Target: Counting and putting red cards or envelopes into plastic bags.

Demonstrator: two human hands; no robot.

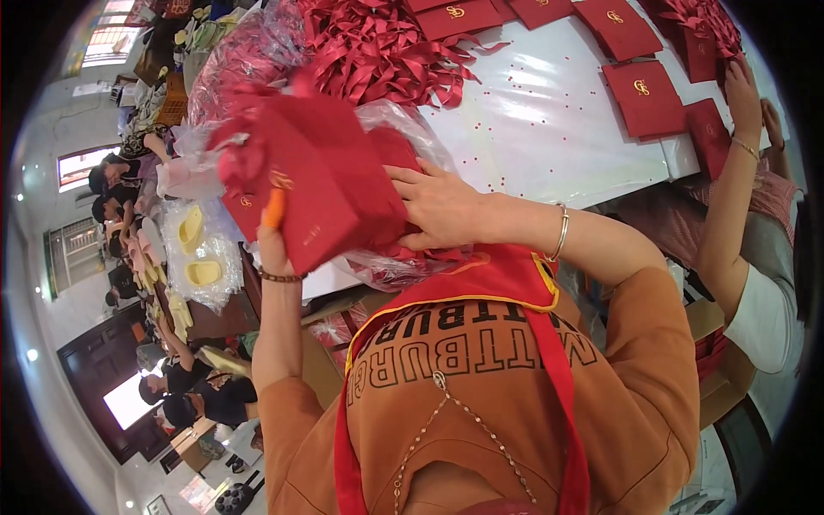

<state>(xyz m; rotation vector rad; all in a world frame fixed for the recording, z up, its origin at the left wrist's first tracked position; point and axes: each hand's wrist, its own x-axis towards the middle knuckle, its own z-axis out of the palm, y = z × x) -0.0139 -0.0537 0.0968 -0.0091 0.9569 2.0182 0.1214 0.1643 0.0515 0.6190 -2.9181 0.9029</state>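
A red paper gift bag (322, 167) with gold print is raised at the left of the white table, tilted and partly smeared by motion. My left hand (271, 246), with an orange cover on one digit, grips its left side; most of its fingers are hidden behind the bag. Red ribbon (240, 159) hangs at the bag's upper left. Beside the bag, my right hand (446, 206) lies with fingers apart over red paper pieces (395, 153) in clear plastic. Whether its fingertips also touch the raised bag, I cannot tell.
A heap of red ribbons (378, 56) lies at the far side of the white table (506, 120). Finished-looking red bags (644, 99) lie at the right, near a co-worker's hand (742, 94). Yellow clogs (203, 273) rest on plastic at the left. Tiny red dots speckle the tabletop.
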